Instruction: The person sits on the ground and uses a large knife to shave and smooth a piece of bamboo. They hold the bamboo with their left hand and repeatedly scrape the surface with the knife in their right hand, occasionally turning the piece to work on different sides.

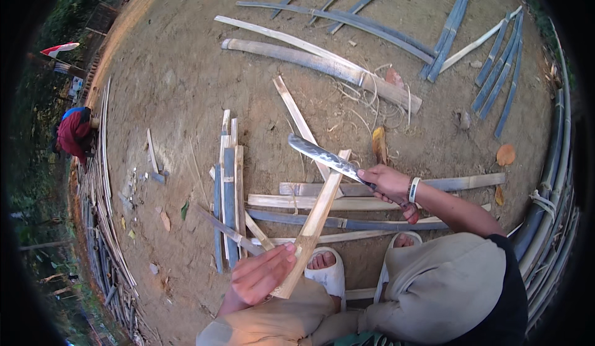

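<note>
My left hand (263,275) is closed on the lower part of a split bamboo strip (319,212), which slants up and away from my knees with its pale inner face showing. In my right hand (389,186) is the handle of a machete (319,152). Its long, dark-mottled blade points to the left and crosses the strip near the upper end; whether it cuts into the wood I cannot tell. Beyond the crossing, another pale bamboo strip (294,107) lies on the ground. Several more split bamboo pieces (372,203) lie crosswise just past my sandalled feet.
A bundle of upright-lying bamboo strips (230,185) is left of my hands. Farther off lie a thick bamboo half (291,56) and several dark strips (502,67). Long bamboo poles (548,178) line the right edge. At far left a person (75,134) bends by piled sticks (102,240).
</note>
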`<state>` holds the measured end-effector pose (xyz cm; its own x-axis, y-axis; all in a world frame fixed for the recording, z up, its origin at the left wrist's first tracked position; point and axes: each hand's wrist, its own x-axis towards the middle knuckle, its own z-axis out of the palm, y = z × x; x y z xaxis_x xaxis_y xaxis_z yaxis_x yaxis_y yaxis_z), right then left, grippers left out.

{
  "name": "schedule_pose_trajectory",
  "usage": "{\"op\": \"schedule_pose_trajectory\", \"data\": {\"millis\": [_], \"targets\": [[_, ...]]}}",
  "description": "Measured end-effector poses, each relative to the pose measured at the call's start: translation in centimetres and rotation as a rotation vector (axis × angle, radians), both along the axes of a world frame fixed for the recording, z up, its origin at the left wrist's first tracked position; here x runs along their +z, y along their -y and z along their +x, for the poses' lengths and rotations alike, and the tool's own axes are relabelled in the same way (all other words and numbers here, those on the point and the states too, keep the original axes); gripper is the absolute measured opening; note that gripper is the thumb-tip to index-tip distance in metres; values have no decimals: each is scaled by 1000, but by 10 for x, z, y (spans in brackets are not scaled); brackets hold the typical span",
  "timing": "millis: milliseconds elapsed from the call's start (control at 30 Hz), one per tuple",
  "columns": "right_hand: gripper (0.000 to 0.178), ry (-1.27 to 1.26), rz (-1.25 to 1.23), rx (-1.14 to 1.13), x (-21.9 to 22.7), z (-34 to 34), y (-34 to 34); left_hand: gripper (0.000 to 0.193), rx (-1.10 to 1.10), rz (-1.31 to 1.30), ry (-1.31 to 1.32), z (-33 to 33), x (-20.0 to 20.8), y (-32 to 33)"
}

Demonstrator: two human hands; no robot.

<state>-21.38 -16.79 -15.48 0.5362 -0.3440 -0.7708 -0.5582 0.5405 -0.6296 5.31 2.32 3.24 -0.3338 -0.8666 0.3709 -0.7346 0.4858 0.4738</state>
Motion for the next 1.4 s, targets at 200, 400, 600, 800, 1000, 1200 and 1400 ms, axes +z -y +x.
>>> {"op": "schedule_pose_trajectory", "data": {"millis": [200, 400, 600, 800, 1000, 1200, 1400], "targets": [[48, -68, -42, -18, 22, 7, -1, 17, -19, -4, 21, -1, 7, 0], [49, 50, -35, 118, 79, 1, -37, 17, -72, -3, 50, -5, 10, 5], [49, 58, -26, 19, 75, -1, -37, 15, -113, -68, 79, -15, 13, 15], [49, -9, 29, 82, 90, -8, -34, 18, -143, -121, 79, -23, 9, 20], [47, 117, 27, 170, 112, -11, -48, 17, -155, -116, 107, -26, 9, 19], [51, 105, -100, 264, 157, -3, -39, 26, -110, -56, 92, -27, 13, 20], [49, 149, -47, 158, 154, 2, -34, 53, -91, 6, 13, -29, 16, 20]]}}
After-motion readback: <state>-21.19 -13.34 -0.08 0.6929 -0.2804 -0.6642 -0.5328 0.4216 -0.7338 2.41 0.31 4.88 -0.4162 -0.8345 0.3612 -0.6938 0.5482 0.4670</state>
